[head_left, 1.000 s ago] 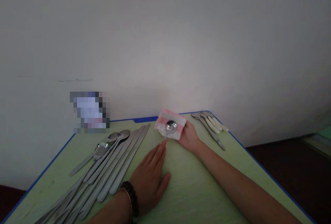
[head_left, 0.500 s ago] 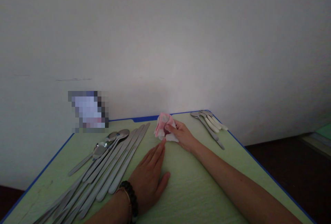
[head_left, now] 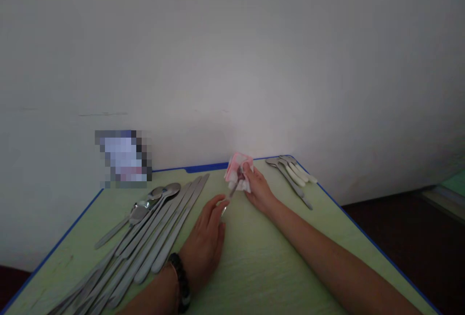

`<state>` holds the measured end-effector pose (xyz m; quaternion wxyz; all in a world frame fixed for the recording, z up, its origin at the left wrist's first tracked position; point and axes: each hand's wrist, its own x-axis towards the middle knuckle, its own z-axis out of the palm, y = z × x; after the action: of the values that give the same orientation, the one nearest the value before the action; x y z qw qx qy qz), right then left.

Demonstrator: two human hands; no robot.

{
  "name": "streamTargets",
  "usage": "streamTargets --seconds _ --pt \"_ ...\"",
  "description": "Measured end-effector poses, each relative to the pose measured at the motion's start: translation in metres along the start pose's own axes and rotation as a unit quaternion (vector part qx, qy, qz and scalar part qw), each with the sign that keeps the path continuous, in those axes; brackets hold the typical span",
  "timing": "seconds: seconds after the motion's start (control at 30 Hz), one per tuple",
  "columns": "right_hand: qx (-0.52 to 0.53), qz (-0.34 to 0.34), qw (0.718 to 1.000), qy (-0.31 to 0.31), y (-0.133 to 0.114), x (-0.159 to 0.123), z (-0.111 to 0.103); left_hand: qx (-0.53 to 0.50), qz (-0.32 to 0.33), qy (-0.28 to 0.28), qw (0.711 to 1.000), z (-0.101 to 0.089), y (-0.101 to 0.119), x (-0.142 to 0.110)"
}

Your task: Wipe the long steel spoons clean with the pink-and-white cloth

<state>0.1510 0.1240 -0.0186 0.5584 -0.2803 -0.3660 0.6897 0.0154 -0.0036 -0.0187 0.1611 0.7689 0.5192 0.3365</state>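
My right hand [head_left: 258,185] pinches a folded pink-and-white cloth [head_left: 237,165] around the head of a metal spoon, thumb on top. The spoon [head_left: 233,190] slants down from the cloth toward my left hand [head_left: 207,235], whose curled fingers grip its handle. A short shiny piece of the handle shows beside those fingertips; the spoon's bowl is mostly hidden by the cloth and thumb. A dark beaded bracelet [head_left: 180,281] circles my left wrist.
Left of my left hand lie several metal spoons [head_left: 140,214] and table knives [head_left: 181,228]. At the far right are forks with pale handles [head_left: 296,174] and an all-metal utensil [head_left: 300,194]. A blurred-out upright object [head_left: 123,155] stands back left. The green, blue-edged table [head_left: 276,266] meets a wall [head_left: 232,63].
My right thumb has closed the cloth over the spoon's bowl, which lay exposed earlier. My left hand has gone from flat, outstretched fingers to curled fingers on the handle.
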Motion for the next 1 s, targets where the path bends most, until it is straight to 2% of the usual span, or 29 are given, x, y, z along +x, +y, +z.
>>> streamTargets --seconds 0.07,0.13,0.27,0.33,0.43,0.53,0.67,0.77,1.0 --pt "0.032 0.002 0.999 -0.009 -0.003 0.001 0.000 -0.064 -0.054 -0.005 0.996 -0.006 0.001 0.003" --pt "0.039 0.021 0.998 -0.040 -0.004 0.001 0.001 -0.116 -0.109 -0.037 0.987 -0.011 0.002 0.006" --pt "-0.002 0.065 0.994 -0.093 -0.004 -0.003 0.003 -0.186 -0.140 -0.126 0.964 -0.016 0.002 0.009" --pt "-0.019 0.075 0.991 -0.110 -0.003 -0.005 0.002 -0.234 -0.176 -0.122 0.948 -0.015 0.002 0.009" --pt "-0.073 0.062 0.987 -0.132 0.000 -0.007 -0.001 -0.302 -0.220 -0.082 0.924 -0.013 0.002 0.010" --pt "-0.117 0.063 0.983 -0.125 0.001 -0.007 -0.004 -0.309 -0.215 -0.059 0.925 -0.013 0.002 0.011" --pt "-0.002 0.108 0.992 -0.069 -0.002 -0.002 -0.003 -0.297 -0.208 -0.064 0.930 -0.014 0.001 0.011" --pt "0.071 0.127 0.988 -0.049 -0.006 0.001 -0.003 -0.295 -0.205 -0.071 0.931 -0.012 0.000 0.009" --pt "0.096 0.098 0.989 -0.050 -0.011 -0.001 0.001 -0.269 -0.197 -0.093 0.938 -0.011 0.002 0.009"
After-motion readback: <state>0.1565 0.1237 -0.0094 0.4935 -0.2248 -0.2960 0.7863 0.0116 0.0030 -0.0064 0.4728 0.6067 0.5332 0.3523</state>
